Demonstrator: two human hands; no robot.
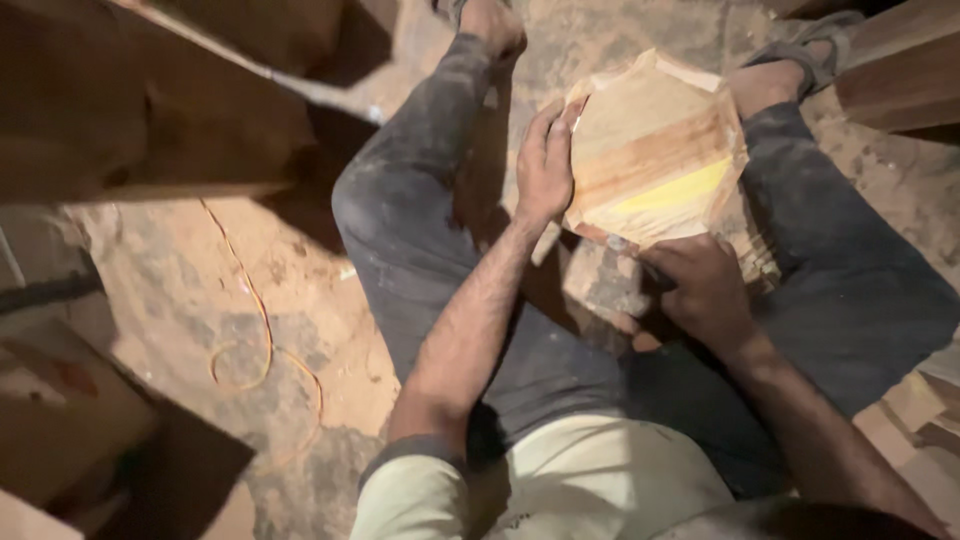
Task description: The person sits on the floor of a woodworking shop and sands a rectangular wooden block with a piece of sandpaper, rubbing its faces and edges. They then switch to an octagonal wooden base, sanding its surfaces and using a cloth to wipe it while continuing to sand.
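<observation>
Hands work at a flat, many-sided slab of pale wood with reddish-brown and yellow grain bands (655, 150), which we see resting tilted between our legs, propped over a stack of thin wood pieces (755, 250) at its lower right edge. Our left hand (545, 165) lies spread against the slab's left edge, its fingers (548, 125) loosely curved onto the rim, steadying it rather than clenched. Our right hand (705, 290) sits just below the slab's lower edge, its fingers curled tight around a small dark tool (630, 252) whose tip touches that edge; what kind of tool it is we cannot tell. Dark dusty trousers (420, 230) flank the slab on both sides, and a sandalled foot (800, 60) lies just beyond its upper right corner. Left of the slab, well apart, a thin orange cord (255, 330) loops over the dusty reddish floor (200, 270), beside a dark wooden beam (130, 110).
</observation>
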